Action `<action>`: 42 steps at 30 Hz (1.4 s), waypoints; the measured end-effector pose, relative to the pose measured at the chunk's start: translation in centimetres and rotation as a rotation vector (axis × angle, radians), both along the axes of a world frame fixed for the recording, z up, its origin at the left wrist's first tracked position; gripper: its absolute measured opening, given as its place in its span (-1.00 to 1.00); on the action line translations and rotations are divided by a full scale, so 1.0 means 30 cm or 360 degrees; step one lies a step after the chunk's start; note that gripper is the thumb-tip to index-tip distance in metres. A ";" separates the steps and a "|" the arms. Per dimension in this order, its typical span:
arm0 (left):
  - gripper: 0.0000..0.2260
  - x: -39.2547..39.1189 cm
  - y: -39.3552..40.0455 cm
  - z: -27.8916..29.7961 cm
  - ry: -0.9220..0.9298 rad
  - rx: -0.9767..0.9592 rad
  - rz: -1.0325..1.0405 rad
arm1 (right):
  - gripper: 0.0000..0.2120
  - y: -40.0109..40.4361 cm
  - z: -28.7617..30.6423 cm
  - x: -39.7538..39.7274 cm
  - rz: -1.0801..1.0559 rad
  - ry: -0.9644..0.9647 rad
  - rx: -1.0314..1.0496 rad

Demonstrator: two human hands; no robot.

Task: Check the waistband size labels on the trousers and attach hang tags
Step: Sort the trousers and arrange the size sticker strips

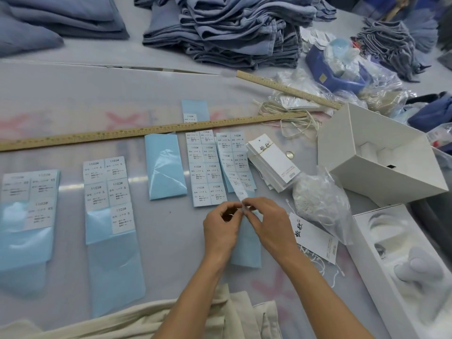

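Carefully, you are pinching the size sticker (241,195) between left grip (221,230) and right grip (270,226), at the backing sheet's (245,250) twelve o'clock end; peel slowly, keeping it flat.

Small print on sticker sheets (206,167) unreadable.

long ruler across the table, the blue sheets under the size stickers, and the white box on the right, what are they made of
Long ruler: looks like wood, pale tan and matte, with dark printed marks.
Blue sheets: likely glossy coated release paper; they glare and crease softly.
White box: seems matte cardboard, with flat stiff walls and sharp folds.
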State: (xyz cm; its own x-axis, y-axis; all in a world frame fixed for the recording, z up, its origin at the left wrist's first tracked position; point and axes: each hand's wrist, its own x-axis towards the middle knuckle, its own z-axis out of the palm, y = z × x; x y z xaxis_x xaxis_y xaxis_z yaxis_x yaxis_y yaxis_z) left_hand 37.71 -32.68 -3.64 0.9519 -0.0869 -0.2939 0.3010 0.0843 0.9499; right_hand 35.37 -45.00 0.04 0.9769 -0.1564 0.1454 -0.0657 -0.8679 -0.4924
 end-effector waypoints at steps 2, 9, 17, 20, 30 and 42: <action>-0.86 0.001 0.005 -0.001 0.0014 0.0002 0.0022 | -0.87 0.005 0.002 0.010 0.0011 0.0027 0.0002; -0.84 -0.009 0.022 0.001 0.0068 0.0160 0.0094 | -0.86 -0.005 0.020 0.048 -0.0264 0.0106 0.0460; -0.89 0.000 0.040 0.032 0.0061 0.0403 0.0130 | -0.87 -0.164 0.166 0.098 -0.1071 -0.0281 0.2005; -0.79 -0.042 0.035 0.050 -0.0277 0.0984 0.0216 | -0.88 -0.224 0.213 0.033 -0.1094 -0.0363 0.2010; -0.71 -0.122 -0.373 0.069 -0.0490 0.1252 -0.0888 | -0.82 -0.234 0.149 -0.421 -0.1506 -0.0517 0.2174; -0.96 -0.136 -0.345 0.150 -0.0461 0.0747 -0.0528 | -0.77 -0.256 0.157 -0.641 -0.1547 -0.0647 0.2119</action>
